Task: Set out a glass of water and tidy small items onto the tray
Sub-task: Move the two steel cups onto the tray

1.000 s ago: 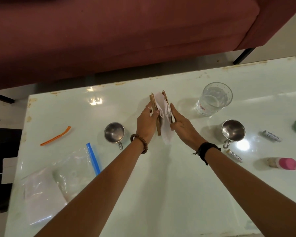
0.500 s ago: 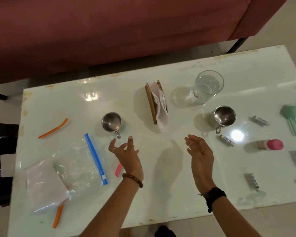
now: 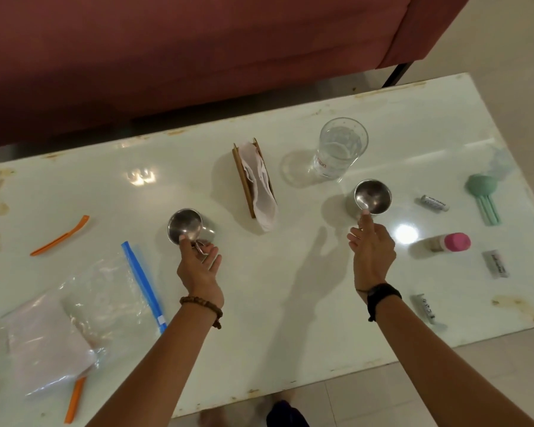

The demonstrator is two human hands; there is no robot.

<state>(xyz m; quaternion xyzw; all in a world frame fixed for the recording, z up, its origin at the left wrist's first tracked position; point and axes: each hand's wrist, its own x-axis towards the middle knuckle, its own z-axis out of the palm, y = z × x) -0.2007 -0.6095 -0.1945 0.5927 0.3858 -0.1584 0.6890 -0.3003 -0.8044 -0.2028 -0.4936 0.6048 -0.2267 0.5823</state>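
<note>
While both arms reach out over the pale table (image 3: 290,318), each hand has taken a small steel cup by its handle. The left hand (image 3: 199,269) is closed on the left steel cup (image 3: 185,226), thumb at its rim; the right hand (image 3: 372,251) pinches the right steel cup (image 3: 373,197) likewise. The glass of water (image 3: 339,149) stands upright just behind the right cup, beside a wooden napkin holder (image 3: 253,180). A pink-capped bottle (image 3: 447,243) and small tubes (image 3: 434,202) lie scattered to the right; a zip bag (image 3: 84,306) lies left.
</note>
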